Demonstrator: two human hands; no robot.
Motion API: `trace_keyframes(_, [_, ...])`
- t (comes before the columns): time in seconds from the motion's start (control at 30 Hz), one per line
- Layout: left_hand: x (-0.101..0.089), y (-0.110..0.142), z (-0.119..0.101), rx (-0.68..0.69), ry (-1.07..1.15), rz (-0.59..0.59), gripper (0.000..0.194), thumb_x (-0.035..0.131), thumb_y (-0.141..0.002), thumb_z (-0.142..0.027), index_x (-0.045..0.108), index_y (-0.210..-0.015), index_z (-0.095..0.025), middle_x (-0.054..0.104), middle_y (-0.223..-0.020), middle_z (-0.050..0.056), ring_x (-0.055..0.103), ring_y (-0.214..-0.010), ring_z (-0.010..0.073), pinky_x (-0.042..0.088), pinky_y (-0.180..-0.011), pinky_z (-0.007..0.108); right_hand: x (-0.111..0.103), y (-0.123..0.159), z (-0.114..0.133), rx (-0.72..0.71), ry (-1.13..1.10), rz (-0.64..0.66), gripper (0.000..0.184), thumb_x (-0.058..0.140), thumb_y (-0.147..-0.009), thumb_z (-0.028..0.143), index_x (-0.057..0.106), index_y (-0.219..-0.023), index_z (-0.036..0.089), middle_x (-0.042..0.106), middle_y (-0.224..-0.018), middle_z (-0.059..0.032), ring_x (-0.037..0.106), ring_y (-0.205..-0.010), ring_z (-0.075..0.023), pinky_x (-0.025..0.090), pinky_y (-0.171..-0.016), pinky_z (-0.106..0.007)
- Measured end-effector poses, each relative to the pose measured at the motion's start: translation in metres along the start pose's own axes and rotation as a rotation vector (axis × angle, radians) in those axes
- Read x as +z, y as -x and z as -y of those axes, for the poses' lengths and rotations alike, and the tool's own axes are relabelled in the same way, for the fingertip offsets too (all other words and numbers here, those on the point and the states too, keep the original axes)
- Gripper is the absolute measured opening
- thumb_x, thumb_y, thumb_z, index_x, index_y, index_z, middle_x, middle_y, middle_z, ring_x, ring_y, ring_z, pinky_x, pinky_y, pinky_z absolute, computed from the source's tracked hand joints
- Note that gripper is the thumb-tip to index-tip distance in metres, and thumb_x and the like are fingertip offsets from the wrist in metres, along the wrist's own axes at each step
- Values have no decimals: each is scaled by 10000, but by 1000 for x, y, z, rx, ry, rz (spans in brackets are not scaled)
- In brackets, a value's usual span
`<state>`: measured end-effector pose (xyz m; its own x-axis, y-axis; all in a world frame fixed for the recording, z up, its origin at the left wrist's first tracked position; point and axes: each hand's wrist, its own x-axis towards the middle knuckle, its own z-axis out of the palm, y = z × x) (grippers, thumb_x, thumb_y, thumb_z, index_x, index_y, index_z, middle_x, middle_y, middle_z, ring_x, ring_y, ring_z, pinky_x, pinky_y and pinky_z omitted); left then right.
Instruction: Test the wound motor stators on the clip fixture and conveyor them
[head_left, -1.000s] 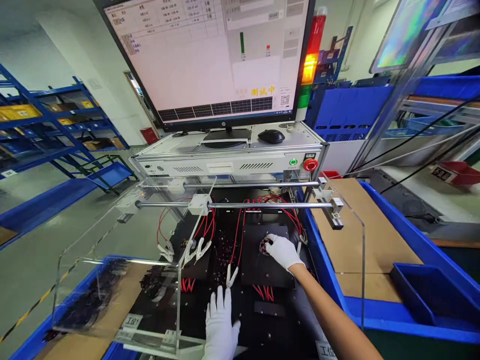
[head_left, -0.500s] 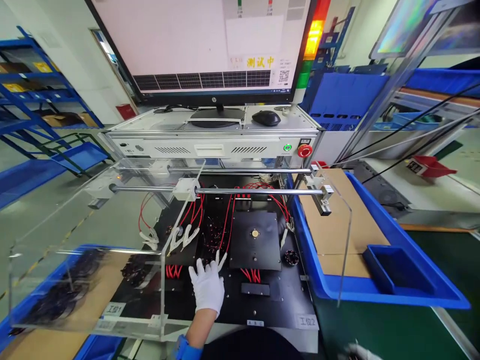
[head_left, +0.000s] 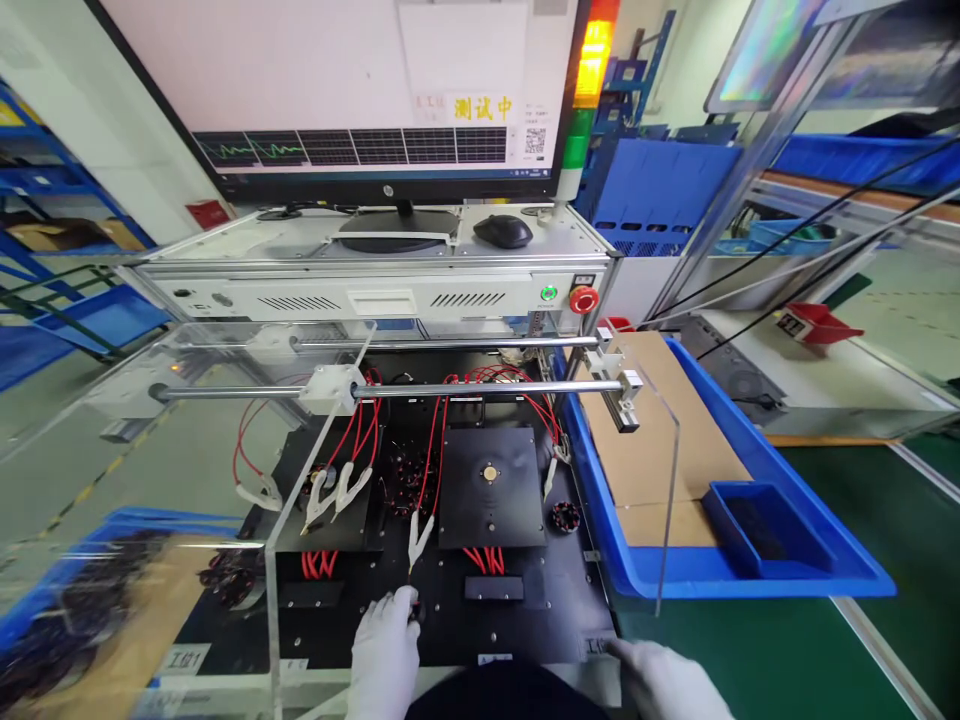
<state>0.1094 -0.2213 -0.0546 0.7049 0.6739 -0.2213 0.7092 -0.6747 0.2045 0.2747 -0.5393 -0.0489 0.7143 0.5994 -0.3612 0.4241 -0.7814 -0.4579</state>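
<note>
My left hand point(head_left: 385, 650), in a white glove, is closed around a small dark wound part, seemingly a motor stator point(head_left: 416, 610), at the front of the black bench plate. The fingers cover most of it. Just above hangs a white clip point(head_left: 420, 540) on red wires. At the front right corner, my right hand point(head_left: 667, 682), also gloved, is smeared by motion, and its fingers cannot be made out. Several similar stators point(head_left: 411, 480) lie between the two raised black plates. A single stator point(head_left: 565, 516) sits right of the right-hand plate point(head_left: 491, 512).
A clear guard point(head_left: 300, 480) on steel rails stands over the left station. At right, a blue tray point(head_left: 637, 570) holds cardboard and a small blue bin point(head_left: 780, 530). More dark parts point(head_left: 97, 600) fill the left tray. The monitor point(head_left: 352, 90) and emergency stop point(head_left: 583, 299) are behind.
My left hand has moved from the stators between the plates toward the front edge and closed on one. My right hand has come in from the lower right. Green traces appear on the monitor.
</note>
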Motion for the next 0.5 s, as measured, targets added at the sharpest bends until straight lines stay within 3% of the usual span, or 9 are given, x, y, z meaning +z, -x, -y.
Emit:
trace_keyframes(0.03, [-2, 2, -4, -6, 66, 28, 319, 404, -750, -38, 593, -957, -189, 643, -956, 54, 552, -966, 190, 327, -951, 334, -6, -18, 22, -143, -31, 9, 349, 492, -777, 235, 644, -1063, 365, 680, -935, -28, 641, -866, -208, 498, -760, -307])
trace_keyframes(0.1, [-5, 6, -12, -10, 186, 67, 305, 407, -719, -19, 574, -895, -204, 623, -879, 29, 546, -888, 172, 355, -866, 303, -20, -54, 65, -305, -155, -100, 351, 422, -839, 275, 619, -1125, 323, 657, -1048, -20, 620, -945, -191, 481, -847, -320])
trace_keyframes(0.17, [-6, 8, -20, -43, 288, 90, 311, 409, -694, -3, 561, -877, -203, 602, -861, 24, 540, -863, 160, 357, -824, 285, -32, -88, 98, -275, -368, -270, 340, 415, -857, 330, 631, -1111, 264, 634, -1109, -30, 592, -1017, -185, 445, -936, -331])
trace_keyframes(0.23, [-11, 8, -28, -100, 413, 140, 302, 426, -676, -5, 552, -873, -196, 590, -855, 18, 539, -860, 153, 360, -820, 277, -40, -123, 117, -141, -609, -428, 373, 455, -834, 392, 634, -1103, 206, 630, -1116, -55, 579, -1043, -200, 422, -976, -352])
trace_keyframes(0.3, [-24, 5, -36, -126, 585, 205, 259, 453, -675, -40, 539, -869, -189, 587, -851, 13, 545, -872, 153, 370, -827, 278, -43, -158, 120, -16, -784, -574, 430, 479, -806, 422, 620, -1120, 165, 633, -1102, -73, 579, -1035, -215, 420, -978, -371])
trace_keyframes(0.4, [-52, -7, -55, -54, 834, 237, 206, 487, -675, -93, 524, -855, -187, 590, -850, 6, 554, -890, 161, 386, -840, 292, -45, -204, 109, 65, -859, -772, 483, 460, -791, 365, 556, -1204, 132, 625, -1109, -82, 581, -1024, -211, 417, -974, -363])
trace_keyframes(0.5, [-76, -33, -84, 43, 893, 33, 177, 526, -705, -129, 529, -868, -196, 593, -876, 8, 548, -901, 170, 392, -858, 321, -47, -236, 97, 171, -715, -854, 581, 449, -770, 267, 424, -1334, 130, 534, -1257, -96, 516, -1135, -229, 369, -1014, -366])
